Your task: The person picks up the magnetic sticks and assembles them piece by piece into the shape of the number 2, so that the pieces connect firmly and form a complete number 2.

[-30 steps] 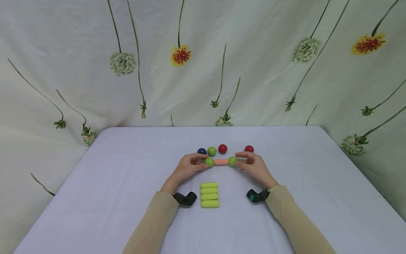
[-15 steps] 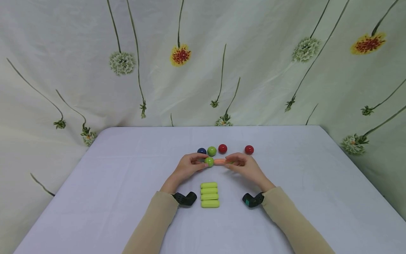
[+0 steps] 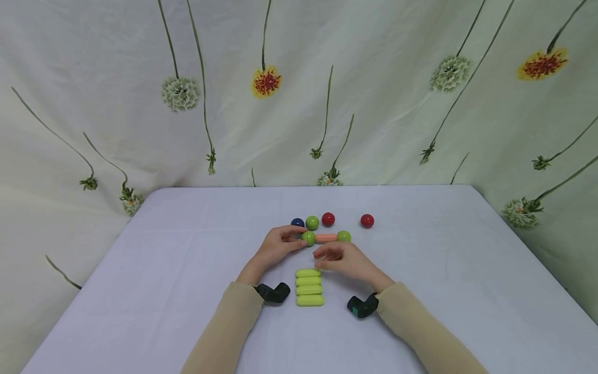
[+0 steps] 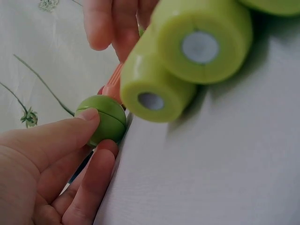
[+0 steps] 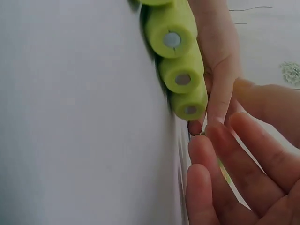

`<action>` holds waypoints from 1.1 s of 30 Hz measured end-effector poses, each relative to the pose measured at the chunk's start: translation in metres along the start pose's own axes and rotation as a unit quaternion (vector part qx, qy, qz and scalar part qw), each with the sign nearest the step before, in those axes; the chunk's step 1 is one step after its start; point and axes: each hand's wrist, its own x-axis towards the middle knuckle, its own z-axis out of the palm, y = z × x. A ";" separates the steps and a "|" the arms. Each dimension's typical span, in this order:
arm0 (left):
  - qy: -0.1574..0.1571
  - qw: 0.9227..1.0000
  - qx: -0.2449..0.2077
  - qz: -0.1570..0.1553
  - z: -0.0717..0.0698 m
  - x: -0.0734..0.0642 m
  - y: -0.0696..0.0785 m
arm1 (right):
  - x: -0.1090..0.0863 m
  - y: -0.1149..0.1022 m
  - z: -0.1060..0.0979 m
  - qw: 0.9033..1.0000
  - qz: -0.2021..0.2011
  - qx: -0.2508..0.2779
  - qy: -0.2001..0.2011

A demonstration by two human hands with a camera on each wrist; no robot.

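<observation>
So, grn ball [image 4: 107,123] — pinched, in L grip [image 3: 277,243]

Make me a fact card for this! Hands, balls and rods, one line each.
Left hand: pinches a green ball
Right hand: holds nothing, nearest the green rods
Orange rod: between the pinched ball and another green ball
Balls behind: blue ball, third green ball, red ball; second red ball farther right
Green rods: four, side by side

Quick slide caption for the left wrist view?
Left hand pinches a green ball at one end of an orange rod, lime-green bars in the foreground, right hand beyond.
</observation>
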 end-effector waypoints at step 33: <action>0.001 1.000 0.004 -0.005 0.000 -0.002 0.004 | -0.004 -0.004 0.010 0.999 -0.019 -0.046 -0.007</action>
